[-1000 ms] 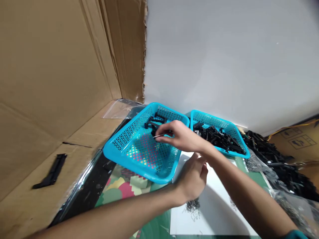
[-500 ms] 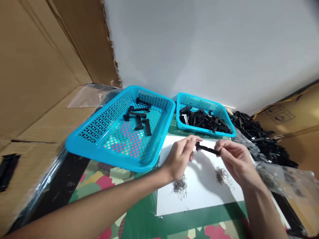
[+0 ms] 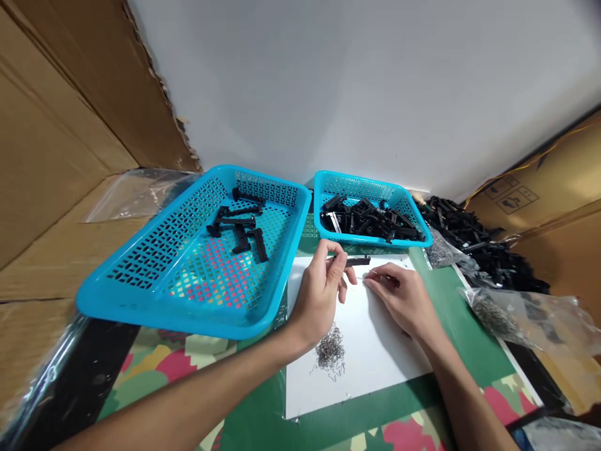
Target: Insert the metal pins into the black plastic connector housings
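My left hand (image 3: 319, 294) is closed around one end of a slim black plastic part (image 3: 359, 261), which points right above the white sheet (image 3: 366, 344). Just right of that part, my right hand (image 3: 402, 294) has thumb and forefinger pinched together. Something thin may stick out at those fingertips, but it is too small to name. A pile of small bent metal wire pieces (image 3: 330, 351) lies on the sheet below my left hand. The second pile, farther right, is hidden behind my right hand and forearm.
A large blue basket (image 3: 188, 316) at left holds several black parts (image 3: 241, 222). Behind the sheet, a smaller blue basket (image 3: 375, 181) is full of them. More black parts (image 3: 498, 250) are heaped at right, beside a clear bag (image 3: 500, 316) of small metal pieces. Cardboard (image 3: 51, 156) stands at left.
The black part has gone from being held at both ends to my left hand alone. My right hand has come away from it and moved left. The view has shifted a little.
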`<state>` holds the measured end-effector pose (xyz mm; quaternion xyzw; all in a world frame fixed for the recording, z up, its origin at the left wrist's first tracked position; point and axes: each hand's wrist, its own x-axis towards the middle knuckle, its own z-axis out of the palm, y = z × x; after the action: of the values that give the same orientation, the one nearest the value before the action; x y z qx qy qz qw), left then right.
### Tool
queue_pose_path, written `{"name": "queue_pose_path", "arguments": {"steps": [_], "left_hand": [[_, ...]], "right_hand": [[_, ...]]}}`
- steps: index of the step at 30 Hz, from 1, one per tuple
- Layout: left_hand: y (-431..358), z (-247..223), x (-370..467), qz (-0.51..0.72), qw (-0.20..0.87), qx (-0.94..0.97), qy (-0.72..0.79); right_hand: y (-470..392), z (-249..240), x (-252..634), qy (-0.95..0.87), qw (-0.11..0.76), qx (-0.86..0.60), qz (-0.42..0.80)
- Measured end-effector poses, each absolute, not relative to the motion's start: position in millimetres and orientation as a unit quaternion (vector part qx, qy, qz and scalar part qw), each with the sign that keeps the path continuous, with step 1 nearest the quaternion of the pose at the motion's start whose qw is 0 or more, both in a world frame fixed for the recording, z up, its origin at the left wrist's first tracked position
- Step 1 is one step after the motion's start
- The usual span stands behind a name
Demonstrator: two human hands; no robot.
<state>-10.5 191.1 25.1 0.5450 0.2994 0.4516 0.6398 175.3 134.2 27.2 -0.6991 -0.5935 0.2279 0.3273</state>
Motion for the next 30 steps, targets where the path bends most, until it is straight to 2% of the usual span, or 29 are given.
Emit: {"name": "queue_pose_path", "arguments": {"steps": [5, 9, 19, 23, 30], "left_hand": [[192.0, 27.1, -12.3, 0.438, 0.607, 0.586, 0.310], [191.9, 29.5, -13.8, 0.415, 0.571, 0.629, 0.326], [190.4, 33.0, -15.0, 0.372, 0.558, 0.684, 0.288], [188.8, 31.5, -14.9, 0.365, 0.569, 0.682, 0.280], [190.4, 31.9, -14.8, 0.370, 0.555, 0.692, 0.275]], "right_hand": [[138.3, 21.7, 168.7, -0.623, 0.301, -0.689, 0.216], [135.3, 20.1, 168.4, -0.628, 0.319, -0.675, 0.221], [126.3, 38.1, 171.4, -0.461, 0.507, -0.554, 0.472], [125.6, 42.0, 161.8, -0.425, 0.521, -0.515, 0.532], [126.2, 47.2, 156.4, -0.425, 0.511, -0.517, 0.540]]}}
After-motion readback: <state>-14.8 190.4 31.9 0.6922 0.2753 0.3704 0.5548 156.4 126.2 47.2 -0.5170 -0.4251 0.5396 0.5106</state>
